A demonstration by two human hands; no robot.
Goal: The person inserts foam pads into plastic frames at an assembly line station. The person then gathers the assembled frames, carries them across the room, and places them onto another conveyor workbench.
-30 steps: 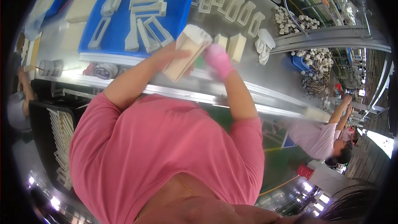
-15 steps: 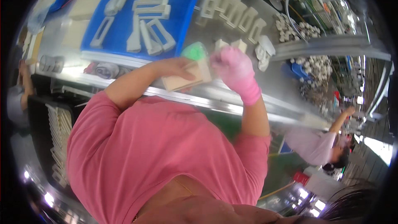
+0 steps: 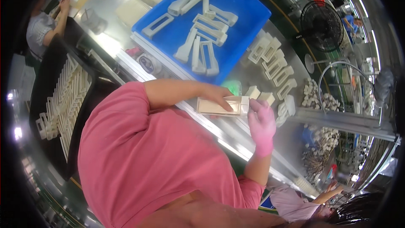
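Note:
My bare left hand (image 3: 216, 96) grips a cream rectangular plastic housing (image 3: 209, 107) from above, thumb lying along its long face. Its white right end meets my right hand (image 3: 262, 120), which wears a pink glove. Those gloved fingers are bent and pinched at that end; whether a small piece sits between them is hidden. Just beyond the housing are a bright green item (image 3: 232, 86) and two small cream blocks (image 3: 266, 98). Several white pieces (image 3: 286, 109) lie beside my right hand.
A blue tray (image 3: 249, 6) holds several cream handle-shaped frames. More frames (image 3: 274, 65) stand in a row to its right. A black bin (image 3: 46, 71) of stacked frames is at left. A fan (image 3: 321, 25) stands beyond the table. Co-workers (image 3: 42, 29) (image 3: 291, 202) sit at both sides.
My view has turned, so tray and table appear shifted right and tilted. The housing is now more level, still in my left hand. My gloved right hand has come down beside its end.

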